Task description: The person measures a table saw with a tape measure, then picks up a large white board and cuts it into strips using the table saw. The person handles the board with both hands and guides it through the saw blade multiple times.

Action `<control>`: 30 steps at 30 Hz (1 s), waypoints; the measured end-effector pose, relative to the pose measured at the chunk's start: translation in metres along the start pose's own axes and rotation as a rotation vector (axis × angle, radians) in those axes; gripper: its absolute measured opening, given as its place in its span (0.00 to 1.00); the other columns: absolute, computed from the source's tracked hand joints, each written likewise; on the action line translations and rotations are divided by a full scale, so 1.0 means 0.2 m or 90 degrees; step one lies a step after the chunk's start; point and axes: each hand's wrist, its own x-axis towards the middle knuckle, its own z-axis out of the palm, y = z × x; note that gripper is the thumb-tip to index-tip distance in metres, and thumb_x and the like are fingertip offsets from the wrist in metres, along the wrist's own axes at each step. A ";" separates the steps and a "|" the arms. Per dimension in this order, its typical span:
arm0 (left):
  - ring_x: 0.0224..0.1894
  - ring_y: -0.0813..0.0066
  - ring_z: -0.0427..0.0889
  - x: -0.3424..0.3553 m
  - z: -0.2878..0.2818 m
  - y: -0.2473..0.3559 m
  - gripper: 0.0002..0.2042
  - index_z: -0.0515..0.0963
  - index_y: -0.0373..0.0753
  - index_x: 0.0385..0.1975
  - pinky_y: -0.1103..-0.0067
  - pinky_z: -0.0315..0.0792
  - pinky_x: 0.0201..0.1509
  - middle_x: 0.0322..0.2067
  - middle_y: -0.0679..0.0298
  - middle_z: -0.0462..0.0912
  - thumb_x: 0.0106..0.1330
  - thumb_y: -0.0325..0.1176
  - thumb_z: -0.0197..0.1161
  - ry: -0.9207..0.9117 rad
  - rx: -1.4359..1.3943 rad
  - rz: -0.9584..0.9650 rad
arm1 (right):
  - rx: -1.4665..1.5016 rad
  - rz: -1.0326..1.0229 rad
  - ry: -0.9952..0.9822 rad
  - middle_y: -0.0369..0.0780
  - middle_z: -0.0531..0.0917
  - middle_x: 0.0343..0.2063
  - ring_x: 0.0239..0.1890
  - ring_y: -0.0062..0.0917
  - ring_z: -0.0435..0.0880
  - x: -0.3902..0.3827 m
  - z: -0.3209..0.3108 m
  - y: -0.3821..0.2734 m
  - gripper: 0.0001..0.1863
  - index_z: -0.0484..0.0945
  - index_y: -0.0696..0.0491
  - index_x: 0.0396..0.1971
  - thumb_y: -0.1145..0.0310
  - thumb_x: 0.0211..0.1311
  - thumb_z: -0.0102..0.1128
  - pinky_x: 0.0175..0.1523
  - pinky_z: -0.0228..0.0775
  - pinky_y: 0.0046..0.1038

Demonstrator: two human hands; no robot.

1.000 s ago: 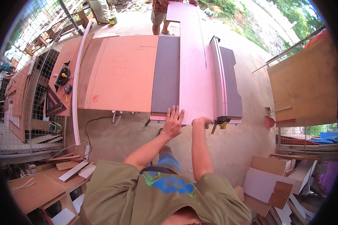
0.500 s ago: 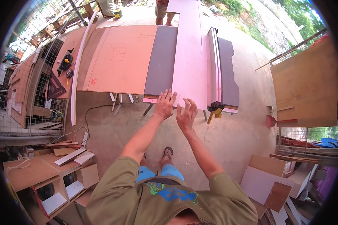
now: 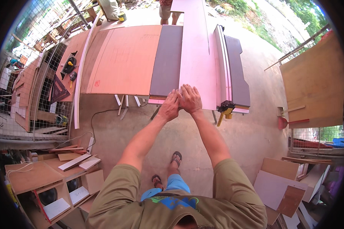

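A long pale pink board [image 3: 197, 72] lies lengthwise on a dark grey saw table [image 3: 166, 61], with a thin dark slit running along its far part. My left hand [image 3: 169, 107] is at the board's near left corner, fingers stretched out by its edge. Beside it, nearly touching, my right hand [image 3: 190, 98] lies flat on the near end of the board, fingers extended forward. Neither hand is wrapped round anything. Along the board's right side runs a long metal rip fence [image 3: 222, 68] with a yellow-and-black clamp [image 3: 226, 110] at its near end.
Left of the saw stands an orange-brown sheet-topped table [image 3: 122, 61]. Beyond it lie a black carpenter's square [image 3: 59, 90] and a power tool [image 3: 69, 65]. A co-worker's legs [image 3: 169, 14] show at the far end. A cable [image 3: 103, 112] crosses the floor; wooden cabinets [image 3: 34, 173] stand lower left.
My right hand has moved forward and flattened onto the board, closer to my left hand. My feet have shifted, one now further forward. The whole view has turned slightly.
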 end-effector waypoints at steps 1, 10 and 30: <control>0.77 0.38 0.59 0.00 0.01 0.00 0.37 0.58 0.27 0.74 0.55 0.54 0.81 0.73 0.37 0.61 0.69 0.37 0.65 0.011 -0.008 -0.006 | -0.005 0.000 -0.004 0.49 0.84 0.57 0.63 0.43 0.81 0.00 0.01 0.01 0.22 0.83 0.58 0.53 0.55 0.72 0.59 0.70 0.68 0.50; 0.73 0.44 0.66 0.06 0.01 0.01 0.35 0.64 0.29 0.71 0.57 0.61 0.77 0.72 0.45 0.66 0.63 0.33 0.67 0.018 0.011 -0.062 | -0.018 0.025 -0.049 0.48 0.85 0.57 0.64 0.43 0.82 0.05 0.05 0.05 0.25 0.83 0.59 0.53 0.52 0.72 0.57 0.71 0.68 0.52; 0.78 0.43 0.59 0.31 -0.04 -0.08 0.41 0.65 0.32 0.73 0.48 0.52 0.80 0.75 0.48 0.63 0.56 0.37 0.70 -0.087 0.072 -0.111 | -0.024 0.010 -0.007 0.48 0.85 0.56 0.61 0.41 0.83 0.26 0.14 0.19 0.21 0.85 0.57 0.50 0.56 0.72 0.57 0.69 0.71 0.49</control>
